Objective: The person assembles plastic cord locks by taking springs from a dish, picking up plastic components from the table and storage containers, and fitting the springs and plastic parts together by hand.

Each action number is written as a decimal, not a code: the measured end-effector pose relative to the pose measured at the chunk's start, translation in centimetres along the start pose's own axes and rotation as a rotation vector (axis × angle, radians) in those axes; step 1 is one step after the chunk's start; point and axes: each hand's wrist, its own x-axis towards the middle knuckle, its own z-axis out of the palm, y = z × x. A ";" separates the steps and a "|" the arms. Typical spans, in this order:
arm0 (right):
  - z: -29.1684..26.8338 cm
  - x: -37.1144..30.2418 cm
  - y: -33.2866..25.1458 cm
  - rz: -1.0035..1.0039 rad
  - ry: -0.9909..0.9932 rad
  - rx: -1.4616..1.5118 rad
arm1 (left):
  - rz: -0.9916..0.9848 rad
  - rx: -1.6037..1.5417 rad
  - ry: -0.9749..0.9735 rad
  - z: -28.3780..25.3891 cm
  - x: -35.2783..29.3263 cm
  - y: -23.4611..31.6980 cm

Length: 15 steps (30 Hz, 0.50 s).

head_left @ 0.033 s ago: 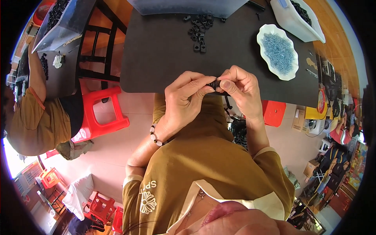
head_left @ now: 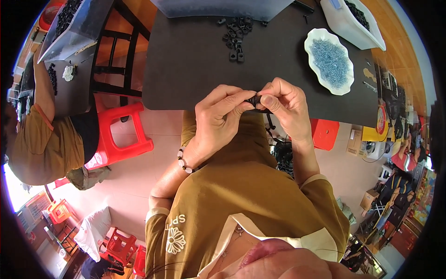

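Just past the table's near edge, my left hand [head_left: 220, 111] and my right hand [head_left: 287, 106] meet fingertip to fingertip. Between them is a small black part [head_left: 255, 100], pinched by thumb and fingers from both sides and largely covered by them. Whether it is one piece or two joined ones, I cannot tell. Farther up on the dark table [head_left: 190, 60] lies a loose cluster of small black plastic pieces [head_left: 235, 39]. To the right stands a white scalloped dish [head_left: 310, 43] filled with tiny clear bluish beads [head_left: 331, 65].
A translucent bin [head_left: 223, 8] sits at the table's far edge. A white tub [head_left: 344, 28] of black parts is at the far right. Red stools [head_left: 125, 135] stand on the floor. Another person [head_left: 46, 144] sits at a neighbouring table on the left.
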 end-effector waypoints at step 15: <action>0.5 -0.1 -1.2 0.054 -0.003 -0.141 | 0.274 0.300 0.000 0.0 -0.2 0.5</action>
